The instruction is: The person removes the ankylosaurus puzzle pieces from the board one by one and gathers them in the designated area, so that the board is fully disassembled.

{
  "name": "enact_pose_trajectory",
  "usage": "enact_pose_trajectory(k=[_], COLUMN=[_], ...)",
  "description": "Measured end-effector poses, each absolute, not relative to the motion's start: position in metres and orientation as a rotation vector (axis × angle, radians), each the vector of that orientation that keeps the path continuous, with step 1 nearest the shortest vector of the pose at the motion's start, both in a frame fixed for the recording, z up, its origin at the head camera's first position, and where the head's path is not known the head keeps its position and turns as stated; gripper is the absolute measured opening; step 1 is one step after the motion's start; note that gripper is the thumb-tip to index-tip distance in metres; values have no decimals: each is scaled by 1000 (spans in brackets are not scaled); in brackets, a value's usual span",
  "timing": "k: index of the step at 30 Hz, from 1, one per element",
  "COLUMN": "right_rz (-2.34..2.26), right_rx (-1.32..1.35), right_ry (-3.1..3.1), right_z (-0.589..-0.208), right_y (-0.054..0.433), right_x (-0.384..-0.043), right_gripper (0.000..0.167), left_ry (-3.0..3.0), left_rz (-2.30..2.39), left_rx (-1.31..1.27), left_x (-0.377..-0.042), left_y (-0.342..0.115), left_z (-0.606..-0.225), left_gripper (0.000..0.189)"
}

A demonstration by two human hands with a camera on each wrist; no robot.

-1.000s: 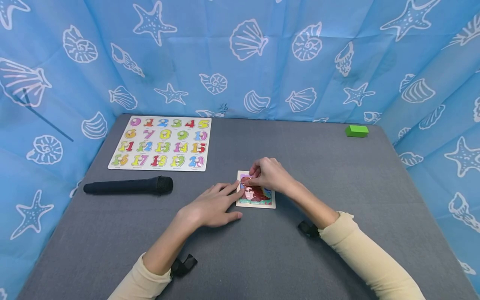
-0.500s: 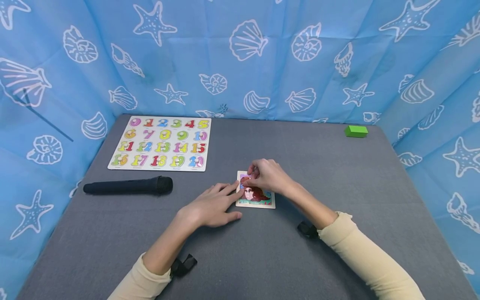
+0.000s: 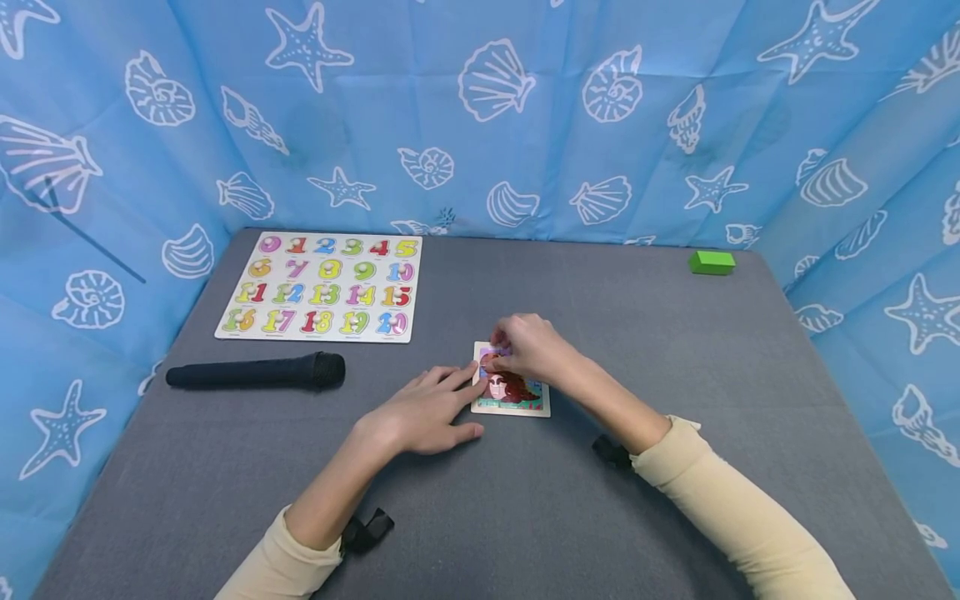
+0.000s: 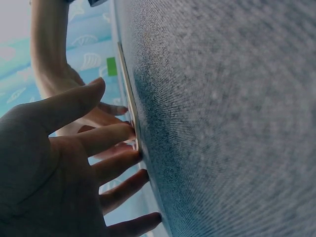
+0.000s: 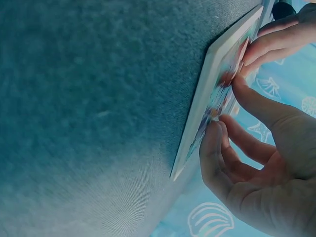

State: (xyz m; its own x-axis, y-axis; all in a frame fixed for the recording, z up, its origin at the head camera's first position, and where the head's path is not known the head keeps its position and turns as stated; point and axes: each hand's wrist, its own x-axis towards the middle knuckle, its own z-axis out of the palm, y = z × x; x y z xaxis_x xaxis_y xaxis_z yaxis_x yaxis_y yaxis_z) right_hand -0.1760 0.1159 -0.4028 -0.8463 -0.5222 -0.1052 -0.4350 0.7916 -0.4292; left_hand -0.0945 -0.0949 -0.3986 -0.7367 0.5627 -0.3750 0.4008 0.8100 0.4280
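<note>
A small wooden picture puzzle [image 3: 513,398], showing a red-haired figure inside a pale frame, lies flat on the grey table. My left hand [image 3: 423,417] rests at its left side, fingers spread and fairly straight, with fingertips on the frame and picture. From the upper right, my right hand [image 3: 540,350] covers the top of the puzzle. In the right wrist view, the thumb and curled fingers of the right hand [image 5: 266,153] grip a puzzle piece at the picture's surface; the piece is mostly hidden. The left wrist view shows the left hand [image 4: 74,168] with fingertips at the board's edge [image 4: 129,94].
A number puzzle board [image 3: 318,287] with knobbed pieces lies at the back left. In front of it is a black microphone [image 3: 255,372]. A green block [image 3: 712,262] sits at the back right corner. A blue shell-print curtain [image 3: 420,108] surrounds the table's back and sides.
My right hand has shifted very slightly left over the top of the puzzle, its wrist turning a little. The left hand and the board have stayed in place.
</note>
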Motion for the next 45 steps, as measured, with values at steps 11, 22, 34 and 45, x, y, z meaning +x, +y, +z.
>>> enact_pose_trajectory(k=[11,22,34,45], right_rz=[-617,-739,-800,-859], right_rx=[-744,-715,-753,-768], right_ry=[2680,2543,2527,2541], right_z=[-403,-408,-412,-414], right_y=[117,124,128,133], right_x=[-184,-196,-198,-194], right_gripper=[26,24,24,25], left_ry=[2498,2501,2494,2490], left_rz=[433,416,426,421], left_rx=[709,708,705,702], left_x=[-95,-95,-96,-96], left_y=[-95,-94,-94,-94], left_z=[-399,-400,-400,-400], left_gripper=[69,69,69,70])
